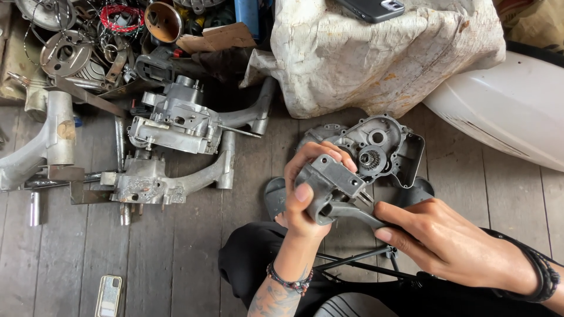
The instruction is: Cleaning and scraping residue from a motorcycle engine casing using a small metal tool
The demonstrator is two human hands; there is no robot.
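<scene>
Showing two bare hands at work over a plank floor (176,258), seen from above. Left hand (305,196), with a bead bracelet at the wrist, is wrapped around a grey cast bracket (330,185), fingers curled over its top and thumb pressed on its near face. Right hand (452,243), with a dark wristband, pinches the bracket's slim lower arm between thumb and forefinger, the other fingers loosely spread. Bracket is held above the person's dark-trousered lap, near the middle of the floor's near edge.

Just behind the bracket, an open engine case (382,147) lies on the floor, a small gear visible inside it. Behind that, a crumpled whitish sack (376,58) carries a dark phone (373,9) at the far edge. White curved bodywork (505,105) occupies the far right corner.

Left of centre, two engine assemblies (176,123) with swing arms lie side by side; a further metal arm (47,138) rests at the left edge. Far left corner holds a heap of parts (100,41): discs, springs, red wire. A second phone (109,295) lies at the near left edge.
</scene>
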